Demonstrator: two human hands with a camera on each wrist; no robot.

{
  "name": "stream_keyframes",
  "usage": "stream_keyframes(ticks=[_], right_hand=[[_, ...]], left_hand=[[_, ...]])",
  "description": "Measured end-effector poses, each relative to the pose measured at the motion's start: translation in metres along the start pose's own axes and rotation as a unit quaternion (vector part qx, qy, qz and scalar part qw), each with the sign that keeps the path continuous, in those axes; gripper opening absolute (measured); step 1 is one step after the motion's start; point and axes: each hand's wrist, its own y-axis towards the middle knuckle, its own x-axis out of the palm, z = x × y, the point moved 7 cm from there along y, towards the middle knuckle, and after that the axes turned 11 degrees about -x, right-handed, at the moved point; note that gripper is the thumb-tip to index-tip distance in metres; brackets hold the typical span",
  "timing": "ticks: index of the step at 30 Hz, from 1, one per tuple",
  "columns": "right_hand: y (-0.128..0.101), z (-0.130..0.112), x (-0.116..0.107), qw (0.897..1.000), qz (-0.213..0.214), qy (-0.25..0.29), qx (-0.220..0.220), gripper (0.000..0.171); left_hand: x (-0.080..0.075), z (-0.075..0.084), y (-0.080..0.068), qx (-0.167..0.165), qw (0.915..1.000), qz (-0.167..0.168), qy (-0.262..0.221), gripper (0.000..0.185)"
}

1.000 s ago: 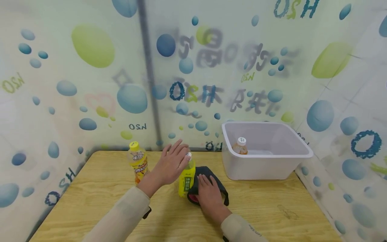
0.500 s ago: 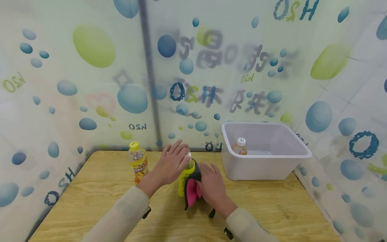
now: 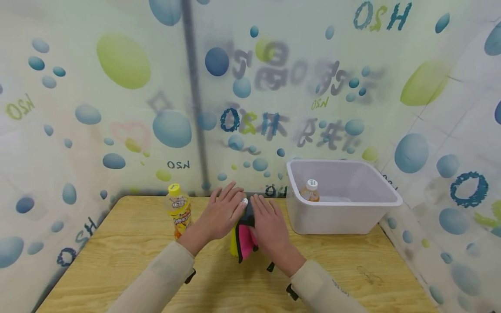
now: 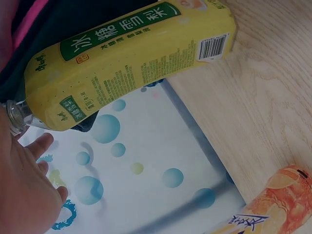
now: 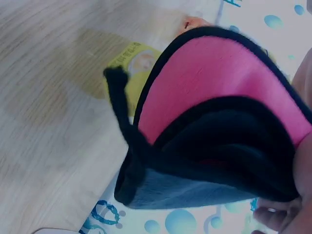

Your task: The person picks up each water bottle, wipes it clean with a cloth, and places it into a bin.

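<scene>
In the head view a yellow-labelled drink bottle point(image 4: 131, 63) stands mid-table, mostly hidden. My left hand point(image 3: 224, 211) holds it at the white cap, thumb on the near side and fingers stretched past it. Against its right side my right hand point(image 3: 272, 224) holds a dark cloth piece with bright pink lining point(image 3: 245, 243). The right wrist view shows that cloth point(image 5: 209, 83) with black edging, a dark pocket-like fold and a loose strap point(image 5: 117, 97); fingertips curl at its lower right edge. The right thumb is hidden in the head view.
A second bottle with a yellow cap point(image 3: 179, 211) stands left of my left hand. At the back right is a white bin point(image 3: 340, 217) with an orange-brown drink bottle point(image 3: 311, 191) inside. Patterned sheets point(image 3: 156, 87) surround the wooden table point(image 3: 332, 269).
My right hand has lifted the cloth from the table and brought it up against the bottle's right side, turning the pink lining into view. The left hand has stayed at the cap.
</scene>
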Motion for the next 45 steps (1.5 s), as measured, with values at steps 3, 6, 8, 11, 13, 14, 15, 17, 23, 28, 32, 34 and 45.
stream_keyframes(ticks=[3,6,8,11,13,14,15,17,23,28,32,34,45], right_hand=[[-0.001,-0.003,0.002,1.0,-0.017,-0.026,-0.001,0.082],[-0.001,-0.004,0.003,0.999,-0.022,-0.046,-0.003,0.083],[-0.002,-0.004,0.004,0.998,-0.022,-0.055,-0.004,0.083],[-0.002,-0.004,0.003,0.998,-0.019,-0.06,-0.004,0.082],[-0.002,-0.004,0.003,0.998,-0.017,-0.062,-0.006,0.082],[-0.002,-0.004,0.003,0.998,-0.016,-0.06,-0.006,0.082],[-0.002,-0.004,0.004,0.998,-0.017,-0.059,-0.006,0.082],[-0.003,-0.003,0.007,0.998,-0.024,-0.05,-0.003,0.082],[-0.009,0.001,0.018,0.999,-0.045,-0.027,0.0,0.081],[-0.014,0.001,0.025,0.999,-0.049,-0.016,0.0,0.079],[-0.018,0.0,0.04,0.997,-0.077,0.006,0.012,0.075],[-0.02,-0.001,0.052,0.994,-0.105,0.021,0.017,0.073],[-0.028,-0.01,0.094,0.986,-0.168,0.015,0.005,0.068]], left_hand=[[0.001,0.0,0.001,0.0,1.0,0.001,-0.004,0.048],[0.001,0.0,0.001,0.0,1.0,0.003,-0.004,0.048],[0.001,0.0,0.001,0.001,1.0,0.004,-0.005,0.048],[0.001,-0.001,0.0,0.001,1.0,0.002,-0.005,0.048],[0.001,-0.001,0.0,0.001,1.0,0.001,-0.006,0.048],[0.001,-0.001,0.0,0.001,1.0,0.001,-0.006,0.048],[0.001,-0.001,0.0,-0.001,1.0,0.0,-0.006,0.048],[0.002,-0.001,0.0,-0.003,1.0,-0.002,-0.006,0.049],[0.004,-0.002,0.001,-0.002,0.9999,-0.002,-0.013,0.048],[0.005,-0.004,0.002,-0.002,0.9998,0.001,-0.017,0.047],[0.005,-0.005,0.002,-0.002,0.9998,0.0,-0.02,0.046],[0.005,-0.004,0.001,0.001,0.9997,0.0,-0.026,0.044],[0.004,-0.003,0.0,0.007,0.9994,0.007,-0.034,0.043]])
